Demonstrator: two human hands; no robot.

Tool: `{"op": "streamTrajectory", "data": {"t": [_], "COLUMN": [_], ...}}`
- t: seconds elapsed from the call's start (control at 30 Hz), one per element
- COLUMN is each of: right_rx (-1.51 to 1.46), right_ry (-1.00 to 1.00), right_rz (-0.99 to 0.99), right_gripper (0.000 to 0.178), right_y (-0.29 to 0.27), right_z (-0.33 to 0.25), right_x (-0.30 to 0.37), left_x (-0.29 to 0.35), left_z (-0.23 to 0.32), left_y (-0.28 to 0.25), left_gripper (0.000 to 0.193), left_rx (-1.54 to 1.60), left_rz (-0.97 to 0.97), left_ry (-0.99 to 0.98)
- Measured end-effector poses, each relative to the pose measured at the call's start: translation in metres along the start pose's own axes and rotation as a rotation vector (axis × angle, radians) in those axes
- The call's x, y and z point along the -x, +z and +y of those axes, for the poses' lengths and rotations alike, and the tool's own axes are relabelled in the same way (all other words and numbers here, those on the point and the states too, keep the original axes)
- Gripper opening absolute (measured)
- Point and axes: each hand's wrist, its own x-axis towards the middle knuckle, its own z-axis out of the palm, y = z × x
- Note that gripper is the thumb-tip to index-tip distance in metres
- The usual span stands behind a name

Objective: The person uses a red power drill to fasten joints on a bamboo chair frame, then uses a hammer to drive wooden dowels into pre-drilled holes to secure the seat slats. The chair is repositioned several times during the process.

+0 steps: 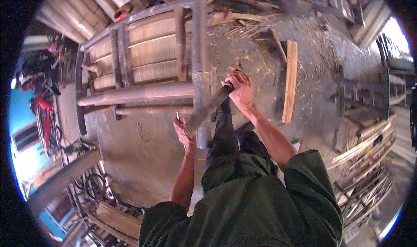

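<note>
A long, dark, flat piece (207, 109) slants between my hands; it looks like wood, but its exact kind is unclear. My right hand (240, 87) is closed around its upper end, beside the post of a bamboo frame (200, 38). At the lower end, my left hand (184, 133) is closed with a thin, pale, pencil-like stick (177, 115) poking up from its fingers. Whether the left hand also grips the dark piece is hard to make out. The frame lies on its side to the left, with pale slatted panels (153, 49) between its dark bars.
A light wooden plank (290, 81) stands to the right of my right hand. Shavings and split strips (245, 28) litter the floor ahead. Dark rack-like furniture (365, 92) and stacked strips (365, 177) occupy the right side. At the left stands a red motorbike (44, 116).
</note>
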Motion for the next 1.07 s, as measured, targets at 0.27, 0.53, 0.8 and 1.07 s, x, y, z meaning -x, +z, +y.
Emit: {"op": "streamTrajectory", "data": {"t": [0.27, 0.53, 0.8, 1.07], "right_rx": [-0.032, -0.300, -0.542, -0.905], "right_ry": [0.979, 1.184, 1.626, 2.033], "right_rz": [-0.075, 0.321, 0.407, 0.393], "right_gripper": [0.026, 0.020, 0.020, 0.023], "right_y": [-0.102, -0.154, -0.097, -0.032], "right_z": [0.052, 0.035, 0.033, 0.051], "right_x": [0.212, 0.322, 0.393, 0.409], "left_x": [0.077, 0.137, 0.090, 0.114], "left_z": [0.160, 0.139, 0.102, 0.072], "left_y": [0.047, 0.119, 0.159, 0.163], "left_gripper": [0.019, 0.039, 0.034, 0.026], "left_rx": [0.080, -0.211, -0.467, -0.605], "left_rz": [-0.549, -0.869, -0.924, -1.085], "left_ry": [0.552, 0.910, 0.989, 0.847]}}
